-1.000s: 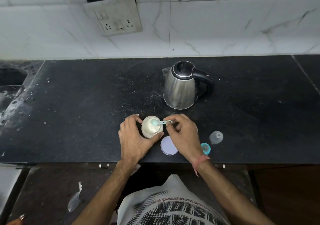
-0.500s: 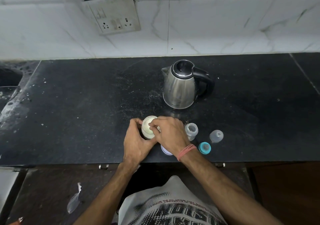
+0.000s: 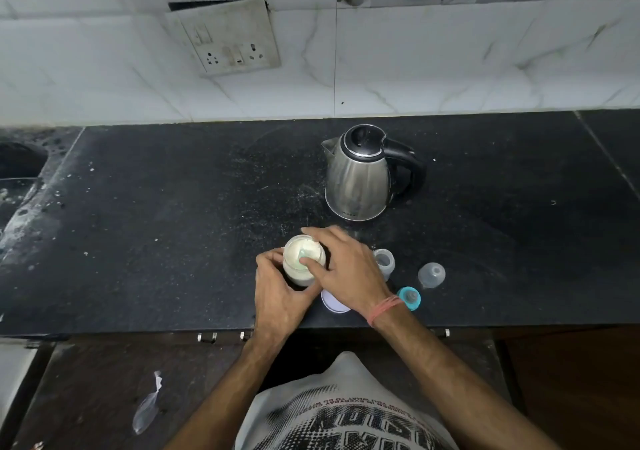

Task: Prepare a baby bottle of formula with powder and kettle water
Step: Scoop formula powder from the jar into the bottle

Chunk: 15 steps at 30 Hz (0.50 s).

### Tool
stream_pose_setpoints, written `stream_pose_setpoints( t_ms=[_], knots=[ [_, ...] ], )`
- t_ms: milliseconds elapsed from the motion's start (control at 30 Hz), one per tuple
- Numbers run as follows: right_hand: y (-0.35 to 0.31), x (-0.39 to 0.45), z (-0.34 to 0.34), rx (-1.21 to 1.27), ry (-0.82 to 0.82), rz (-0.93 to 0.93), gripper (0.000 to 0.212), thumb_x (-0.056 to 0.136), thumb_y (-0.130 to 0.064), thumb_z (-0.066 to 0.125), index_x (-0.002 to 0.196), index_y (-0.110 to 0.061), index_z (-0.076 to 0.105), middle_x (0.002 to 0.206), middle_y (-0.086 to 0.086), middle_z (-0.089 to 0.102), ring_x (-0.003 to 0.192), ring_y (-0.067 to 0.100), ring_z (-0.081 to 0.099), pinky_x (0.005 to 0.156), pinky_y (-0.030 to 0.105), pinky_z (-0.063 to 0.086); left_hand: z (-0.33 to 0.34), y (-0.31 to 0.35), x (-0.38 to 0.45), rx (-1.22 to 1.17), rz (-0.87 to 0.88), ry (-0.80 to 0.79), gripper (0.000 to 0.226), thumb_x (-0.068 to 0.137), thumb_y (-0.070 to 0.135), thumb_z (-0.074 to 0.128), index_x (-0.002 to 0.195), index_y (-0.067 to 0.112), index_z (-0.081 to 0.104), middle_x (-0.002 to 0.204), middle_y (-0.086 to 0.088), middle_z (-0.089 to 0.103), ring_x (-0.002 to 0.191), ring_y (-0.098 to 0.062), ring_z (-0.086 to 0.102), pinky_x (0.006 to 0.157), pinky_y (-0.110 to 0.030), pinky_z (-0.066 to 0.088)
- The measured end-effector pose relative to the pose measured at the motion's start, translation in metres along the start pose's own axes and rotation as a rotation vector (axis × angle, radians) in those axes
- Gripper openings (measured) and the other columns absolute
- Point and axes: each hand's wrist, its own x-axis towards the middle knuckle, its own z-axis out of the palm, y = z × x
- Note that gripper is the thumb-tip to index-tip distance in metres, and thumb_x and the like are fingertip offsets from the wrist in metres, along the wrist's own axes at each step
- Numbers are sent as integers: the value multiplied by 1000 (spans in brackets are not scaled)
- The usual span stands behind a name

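A glass jar of pale formula powder (image 3: 300, 268) stands open near the counter's front edge. My left hand (image 3: 278, 290) grips its side. My right hand (image 3: 343, 269) reaches over the jar's mouth and pinches a small teal scoop (image 3: 304, 253) that sits in the powder. Just right of that hand stands the clear baby bottle (image 3: 385, 261), open at the top. The jar's white lid (image 3: 333, 303) lies flat, half hidden under my right wrist. A teal nipple ring (image 3: 409, 297) and a clear bottle cap (image 3: 431, 274) rest farther right. The steel kettle (image 3: 360, 175) stands behind.
The black counter (image 3: 166, 227) is dusted with white specks. A sink (image 3: 17, 165) lies at the far left. A socket plate (image 3: 230, 39) hangs on the tiled wall. The counter's front edge runs just below my wrists.
My right hand swung from the jar's right side to over its mouth, putting the scoop down into the powder. This uncovered the baby bottle. My left hand stayed on the jar.
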Motion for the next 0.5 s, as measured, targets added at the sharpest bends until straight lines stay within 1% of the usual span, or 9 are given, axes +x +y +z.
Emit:
stream_pose_setpoints(
  t_ms=[67,100,133,200,267,333,367,433,500],
  knots=[
    [6,-8,-8,69,59,43,43,98,-43,76,139,-37,68,124,-19,66,81,-3,62,87,34,59,11,-7,-13,-4,0,79,92,64,59,106,120,25,42,136,7,52,126,-19,62,104,-45,58],
    [9,-12,-12,96,90,70,39,98,-40,77,136,-37,69,121,-20,66,73,-4,59,84,33,59,17,-9,-20,8,-13,119,93,63,55,109,118,21,42,133,3,47,125,-22,58,105,-43,55],
    [12,-16,-15,117,117,100,37,98,-37,77,134,-38,70,119,-21,66,68,-1,60,80,32,60,21,-9,-27,29,-41,148,93,62,52,110,115,18,43,128,2,43,121,-23,54,105,-42,53],
    [19,-23,-23,154,165,156,35,97,-30,78,130,-38,72,115,-21,68,66,11,64,75,32,60,26,-8,-39,41,-106,171,85,66,45,110,109,16,43,116,1,39,108,-23,48,99,-42,51],
    [26,-28,-32,192,229,198,33,97,-26,80,127,-36,73,112,-20,69,66,14,65,72,30,60,28,-4,-47,-53,-146,166,68,77,33,106,103,23,44,108,1,43,93,-21,50,87,-45,52],
    [32,-30,-39,240,287,236,31,97,-22,80,124,-34,74,108,-18,70,66,13,65,70,27,59,29,0,-54,-175,-128,114,56,86,20,99,92,36,46,92,0,51,74,-15,50,74,-44,50],
    [34,-30,-42,259,314,255,30,96,-20,81,122,-34,74,106,-17,71,65,13,64,69,26,58,31,3,-58,-211,-103,67,54,89,15,96,86,36,46,82,-1,52,68,-14,48,69,-43,49],
    [40,-30,-49,289,360,279,30,96,-17,81,120,-34,75,104,-16,72,62,12,62,67,23,55,37,13,-65,-262,-64,-20,49,91,11,94,82,29,49,71,-4,48,64,-19,44,67,-46,47],
    [45,-27,-57,313,394,283,30,96,-15,81,120,-33,75,104,-15,73,60,12,61,65,21,53,46,24,-68,-270,5,-97,48,91,12,95,82,22,48,70,-3,45,64,-22,42,66,-48,47]
  ],
)
